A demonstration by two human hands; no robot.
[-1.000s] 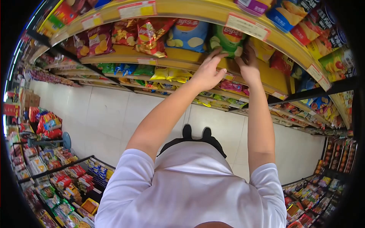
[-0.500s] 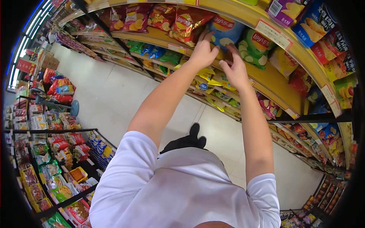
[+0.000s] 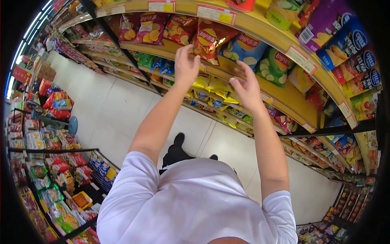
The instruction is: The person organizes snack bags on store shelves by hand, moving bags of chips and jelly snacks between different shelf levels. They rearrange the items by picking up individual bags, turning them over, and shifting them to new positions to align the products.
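My left hand (image 3: 186, 67) is open at the shelf edge, its thumb and fingers apart. Its fingertips are right beside the lower left of a shiny red and gold Lay's chip bag (image 3: 208, 40). Fingers loosely bent and holding nothing, my right hand (image 3: 246, 84) is in front of the shelf edge below a blue Lay's chip bag (image 3: 245, 48). A green Lay's chip bag (image 3: 275, 67) with cucumber slices printed on it stands to the right of the blue one. All these bags stand upright in a row on the yellow shelf (image 3: 266, 84).
Dark red chip bags (image 3: 151, 28) continue the row leftward. Above, a shelf with price tags (image 3: 216, 14) holds purple (image 3: 319, 30) and other snack packs. Lower shelves carry yellow bags (image 3: 215, 85). Across the tiled floor (image 3: 109, 110) stand racks of packaged snacks (image 3: 69, 166).
My left hand has moved left from the blue bag to the red bag's side. My right hand has drawn back slightly from the blue bag. The feet have stepped wider apart.
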